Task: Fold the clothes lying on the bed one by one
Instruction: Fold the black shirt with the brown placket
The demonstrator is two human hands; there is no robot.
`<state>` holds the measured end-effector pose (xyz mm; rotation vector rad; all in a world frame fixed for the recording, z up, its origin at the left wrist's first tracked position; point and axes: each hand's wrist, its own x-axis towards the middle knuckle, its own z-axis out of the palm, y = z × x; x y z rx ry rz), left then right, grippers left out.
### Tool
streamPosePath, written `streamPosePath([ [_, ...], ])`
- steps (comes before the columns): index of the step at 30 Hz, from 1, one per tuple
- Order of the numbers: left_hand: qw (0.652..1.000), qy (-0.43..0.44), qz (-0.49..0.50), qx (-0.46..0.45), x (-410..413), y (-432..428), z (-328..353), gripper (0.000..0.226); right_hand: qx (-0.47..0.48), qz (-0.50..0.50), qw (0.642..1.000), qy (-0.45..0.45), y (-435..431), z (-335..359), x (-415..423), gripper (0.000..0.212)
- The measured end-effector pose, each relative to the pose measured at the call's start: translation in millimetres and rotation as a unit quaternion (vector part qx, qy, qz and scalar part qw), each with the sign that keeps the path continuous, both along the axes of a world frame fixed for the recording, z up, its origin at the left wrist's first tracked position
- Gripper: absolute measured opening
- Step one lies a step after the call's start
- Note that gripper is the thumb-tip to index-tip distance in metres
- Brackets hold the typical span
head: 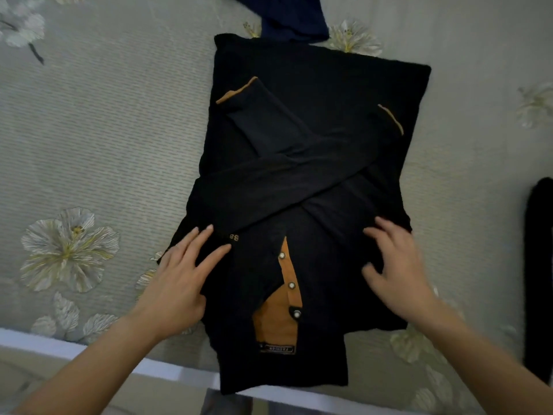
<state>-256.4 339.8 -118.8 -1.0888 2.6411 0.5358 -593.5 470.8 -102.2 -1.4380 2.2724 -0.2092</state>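
Black knit shirt (299,181) lying flat on grey floral bedspread (104,139), two sleeves crossing over its front, tan placket showing three round buttons, left hand (179,283) pressing with fingers spread, right hand (398,265) resting with fingers loosely curled, gripping nothing, navy garment (293,22) beyond.

The shirt (299,181) is black with tan cuff edges, placket and collar lining. The bedsheet (104,139) is grey-green with white-yellow flowers. A navy garment (293,22) lies far; a black one (538,265) right.
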Motion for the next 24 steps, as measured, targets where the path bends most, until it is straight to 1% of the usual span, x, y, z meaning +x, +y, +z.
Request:
streamPosePath([
  [2,0.997,-0.031,-0.064,0.015,10.6,6.3,-1.1,0.108,0.048,0.083,0.995,0.021,37.7,-4.6,12.6,0.08],
  [4,0.993,-0.049,-0.103,0.014,18.5,11.4,-0.2,0.102,0.102,0.164,0.98,0.045,65.7,-8.3,22.6,0.099],
  [6,0.99,-0.054,-0.128,0.005,22.8,15.1,0.7,0.088,0.135,0.222,0.964,0.049,84.5,-13.6,30.4,0.103],
  [8,0.988,-0.049,-0.144,-0.004,22.1,15.8,-0.5,0.082,0.132,0.248,0.958,0.062,93.3,-18.9,36.3,0.098],
  [13,0.982,-0.055,-0.179,0.003,9.0,9.2,-7.4,0.067,0.073,0.187,0.976,0.088,84.7,-30.2,52.2,0.062],
  [15,0.98,-0.059,-0.191,0.019,1.3,4.0,-5.9,0.059,0.038,0.151,0.986,0.06,77.8,-28.2,56.1,0.053],
  [16,0.98,-0.058,-0.19,0.029,-1.3,1.1,-4.1,0.054,0.021,0.111,0.993,0.021,74.1,-23.8,58.4,0.05],
  [18,0.982,-0.033,-0.17,0.071,-4.1,-9.2,-0.3,0.05,-0.001,0.004,0.997,-0.074,64.8,-9.9,61.2,0.046],
  [19,0.983,-0.01,-0.156,0.098,-4.7,-15.6,0.7,0.052,0.005,-0.034,0.994,-0.101,61.2,-3.0,60.8,0.041],
  [22,0.974,0.06,-0.142,0.163,-9.8,-29.5,8.6,0.051,0.043,-0.055,0.993,-0.1,51.5,9.9,54.6,0.034],
  [23,0.969,0.067,-0.131,0.199,-13.5,-32.7,15.2,0.047,0.057,-0.056,0.992,-0.101,48.2,13.6,53.1,0.032],
  [24,0.959,0.047,-0.106,0.259,-15.8,-35.0,21.5,0.039,0.076,-0.057,0.989,-0.111,45.6,16.7,51.3,0.032],
])
